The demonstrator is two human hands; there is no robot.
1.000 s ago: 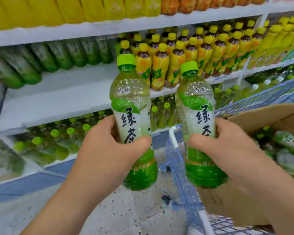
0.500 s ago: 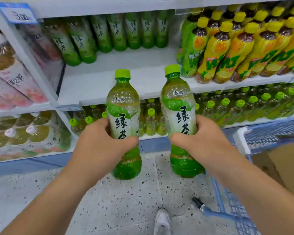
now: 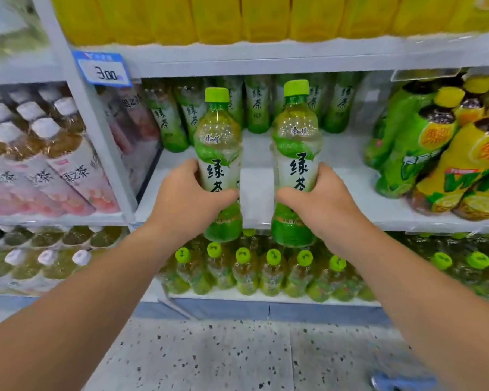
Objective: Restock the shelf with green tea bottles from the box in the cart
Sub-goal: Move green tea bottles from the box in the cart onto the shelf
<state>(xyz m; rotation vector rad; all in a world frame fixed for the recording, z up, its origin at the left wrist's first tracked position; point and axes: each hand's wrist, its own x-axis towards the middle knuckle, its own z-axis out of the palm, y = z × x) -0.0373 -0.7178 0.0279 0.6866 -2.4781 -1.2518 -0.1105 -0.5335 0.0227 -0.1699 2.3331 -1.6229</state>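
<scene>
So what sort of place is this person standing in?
Probably a shop's drinks aisle. White shelves carry rows of bottled drinks and a blue price tag, and the left hand and right hand hold green tea bottles.

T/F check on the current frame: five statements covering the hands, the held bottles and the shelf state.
1. The left hand and right hand each grip one green tea bottle, the left bottle and the right bottle. True.
2. Both held bottles are upright with green caps on. True.
3. Both held bottles stand on the shelf. False: they are held in front of its edge and not set down.
4. That shelf is packed to the front. False: the back-row bottles stand at the rear, and the front is bare.
5. The cart is in view. False: no cart shows.
</scene>
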